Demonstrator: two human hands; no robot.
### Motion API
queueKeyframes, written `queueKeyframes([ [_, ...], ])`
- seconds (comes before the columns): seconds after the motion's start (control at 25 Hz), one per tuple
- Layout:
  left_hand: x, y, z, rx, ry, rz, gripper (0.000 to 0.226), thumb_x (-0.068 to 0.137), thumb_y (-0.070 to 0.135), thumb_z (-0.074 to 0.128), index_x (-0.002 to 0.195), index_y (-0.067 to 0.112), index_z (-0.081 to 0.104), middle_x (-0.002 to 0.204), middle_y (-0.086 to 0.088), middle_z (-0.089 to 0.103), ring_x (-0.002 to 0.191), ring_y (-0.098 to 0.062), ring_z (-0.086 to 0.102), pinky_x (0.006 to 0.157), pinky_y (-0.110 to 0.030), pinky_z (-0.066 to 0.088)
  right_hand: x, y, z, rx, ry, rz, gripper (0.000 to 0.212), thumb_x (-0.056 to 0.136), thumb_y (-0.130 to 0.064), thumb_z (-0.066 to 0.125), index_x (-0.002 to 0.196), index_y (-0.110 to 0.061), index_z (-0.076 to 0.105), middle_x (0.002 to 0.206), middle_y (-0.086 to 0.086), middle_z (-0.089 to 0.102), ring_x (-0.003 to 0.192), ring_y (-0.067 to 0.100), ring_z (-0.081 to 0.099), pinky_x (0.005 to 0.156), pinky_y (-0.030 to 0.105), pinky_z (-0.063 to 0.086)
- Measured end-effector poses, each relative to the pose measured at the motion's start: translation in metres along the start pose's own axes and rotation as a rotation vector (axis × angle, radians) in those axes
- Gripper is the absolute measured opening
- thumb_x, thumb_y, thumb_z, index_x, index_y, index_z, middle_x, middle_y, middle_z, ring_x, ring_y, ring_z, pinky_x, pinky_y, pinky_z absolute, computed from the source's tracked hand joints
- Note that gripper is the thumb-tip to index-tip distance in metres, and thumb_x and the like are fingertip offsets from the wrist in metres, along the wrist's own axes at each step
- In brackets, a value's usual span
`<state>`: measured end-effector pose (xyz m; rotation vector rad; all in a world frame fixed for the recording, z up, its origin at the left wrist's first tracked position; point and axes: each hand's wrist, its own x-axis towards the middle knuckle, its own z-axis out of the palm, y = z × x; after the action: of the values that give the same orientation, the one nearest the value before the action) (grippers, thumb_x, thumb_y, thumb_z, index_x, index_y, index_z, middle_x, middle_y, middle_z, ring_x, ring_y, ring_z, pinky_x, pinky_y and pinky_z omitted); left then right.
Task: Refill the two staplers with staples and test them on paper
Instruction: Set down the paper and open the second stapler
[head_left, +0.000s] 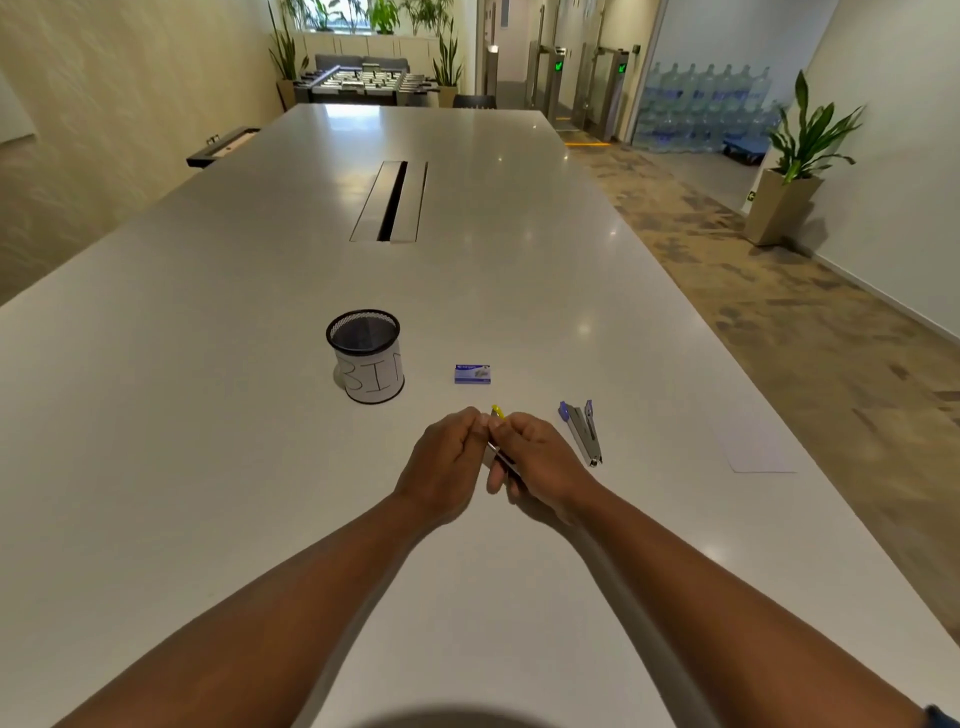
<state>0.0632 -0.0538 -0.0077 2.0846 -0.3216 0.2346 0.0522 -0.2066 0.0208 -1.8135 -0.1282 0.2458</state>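
Note:
Both hands meet over the white table (208, 415) around a yellow-tipped stapler (497, 413). My right hand (540, 462) grips its metal body from the right, and my left hand (447, 457) pinches it near the yellow end; most of the stapler is hidden between them. A second stapler (583, 431), blue and metal, lies hinged open on the table just right of my right hand. A small blue staple box (472, 374) lies beyond the hands. A white sheet of paper (756, 447) lies near the table's right edge.
A black mesh cup (368, 358) wrapped in paper marked "BIN" stands to the left of the staple box. A cable slot (390, 202) runs along the table's middle farther away. The table's right edge drops to carpeted floor.

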Motion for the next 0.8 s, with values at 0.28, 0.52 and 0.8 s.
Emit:
queueKeyframes([
  [0.28, -0.002, 0.004, 0.001, 0.088, 0.023, 0.01, 0.04, 0.106, 0.043, 0.031, 0.07, 0.03, 0.042, 0.061, 0.007, 0.05, 0.058, -0.016, 0.049, 0.055, -0.042, 0.043, -0.002, 0.01, 0.004, 0.034, 0.095, -0.04, 0.05, 0.104, -0.049, 0.044, 0.092, -0.001, 0.056, 0.064, 0.018, 0.071, 0.044, 0.026, 0.056, 0.046, 0.03, 0.044],
  [0.52, -0.004, 0.005, 0.001, 0.06, 0.064, 0.003, 0.044, 0.107, 0.041, 0.033, 0.072, 0.018, 0.044, 0.06, 0.007, 0.046, 0.055, -0.012, 0.041, 0.054, -0.036, 0.038, 0.003, 0.015, 0.003, 0.396, 0.222, -0.008, 0.046, 0.097, -0.057, 0.046, 0.093, -0.011, 0.046, 0.056, 0.014, 0.06, 0.042, 0.027, 0.058, 0.04, 0.027, 0.045],
  [0.8, 0.004, -0.001, -0.005, -0.218, 0.09, -0.157, 0.028, 0.107, 0.021, 0.047, 0.086, 0.008, 0.06, 0.077, -0.013, 0.062, 0.07, -0.014, 0.052, 0.067, -0.033, 0.045, -0.005, 0.024, 0.009, 0.442, 0.31, -0.168, 0.026, 0.095, -0.051, 0.057, 0.081, -0.029, 0.055, 0.071, 0.009, 0.066, 0.071, 0.03, 0.064, 0.067, 0.047, 0.051],
])
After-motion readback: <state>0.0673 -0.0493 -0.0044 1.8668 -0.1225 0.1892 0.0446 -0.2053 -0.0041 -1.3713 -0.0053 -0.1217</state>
